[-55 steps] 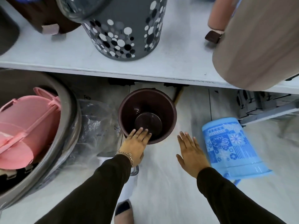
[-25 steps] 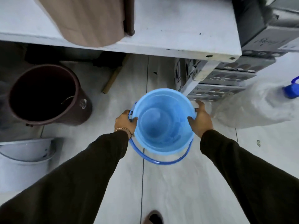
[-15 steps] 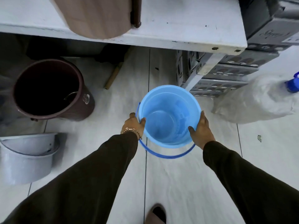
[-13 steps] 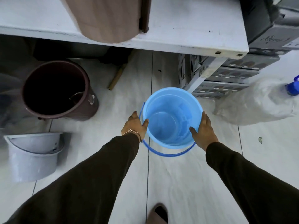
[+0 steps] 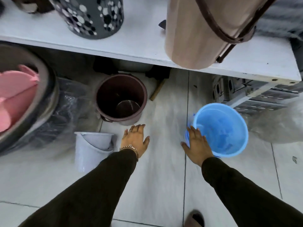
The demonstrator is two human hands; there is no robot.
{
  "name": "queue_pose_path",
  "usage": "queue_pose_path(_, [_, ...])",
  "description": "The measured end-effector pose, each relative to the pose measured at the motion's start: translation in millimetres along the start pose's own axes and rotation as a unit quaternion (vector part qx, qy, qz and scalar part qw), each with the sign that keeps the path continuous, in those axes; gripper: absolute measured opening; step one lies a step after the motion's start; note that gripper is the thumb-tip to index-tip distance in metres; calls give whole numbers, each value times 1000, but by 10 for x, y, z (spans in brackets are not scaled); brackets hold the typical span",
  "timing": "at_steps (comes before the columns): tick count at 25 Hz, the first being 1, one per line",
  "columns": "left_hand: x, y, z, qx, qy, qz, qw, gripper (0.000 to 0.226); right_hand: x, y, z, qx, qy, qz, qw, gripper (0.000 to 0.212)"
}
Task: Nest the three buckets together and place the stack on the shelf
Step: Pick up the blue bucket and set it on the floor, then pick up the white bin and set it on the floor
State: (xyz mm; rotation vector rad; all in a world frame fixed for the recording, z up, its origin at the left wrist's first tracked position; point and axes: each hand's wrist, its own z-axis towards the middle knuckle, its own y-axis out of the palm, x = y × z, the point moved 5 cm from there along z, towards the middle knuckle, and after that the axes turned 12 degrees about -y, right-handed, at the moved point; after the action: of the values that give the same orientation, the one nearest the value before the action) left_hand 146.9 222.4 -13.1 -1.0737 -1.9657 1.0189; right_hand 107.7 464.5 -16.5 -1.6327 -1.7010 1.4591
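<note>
While all three buckets sit apart on the floor [image 5: 164, 169], nothing is nested yet, so the risks lie in the order and the grip. Farthest left stands the white bucket [image 5: 91, 149], upright, just beside the left hand [image 5: 135, 140]; its handle lies across its mouth and could jam between walls if another bucket goes in over it. Behind it the brown bucket [image 5: 121, 97] stands open, the largest-looking of the three. That left hand hovers flat with fingers spread, holding nothing, close to the brown rim but not touching. Further right, the right hand [image 5: 197, 145] lies open against the near wall of the blue bucket [image 5: 221, 130], palm on it, not closed around anything. A push from there could tip or slide it rather than lift it. Above, the shelf [image 5: 139, 45] is crowded by a dotted bin [image 5: 91, 15] and a tan bin [image 5: 201, 30]; the stack may knock them.
</note>
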Motion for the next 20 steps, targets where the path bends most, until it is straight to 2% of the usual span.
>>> queue_pose_path(5, [-1547,-106,90,-22,-52,25,998,59,-1381,777,416,-52,-61,41,996,69])
queue_pose_path(11, [-2753,25,722,-43,-58,44,996,60,-2403,1736,1111,-110,-105,40,988,63])
queue_pose_path(15, [-3141,279,1208,-92,-44,68,992,57,-2803,2191,1598,-122,-117,44,985,63])
queue_pose_path(18, [-3167,384,1288,-82,-40,17,996,46,-2961,2412,1681,-138,-115,61,982,68])
queue_pose_path(20, [-3122,431,1147,-101,-22,-23,994,31,-3000,2430,1588,-127,-124,51,983,58])
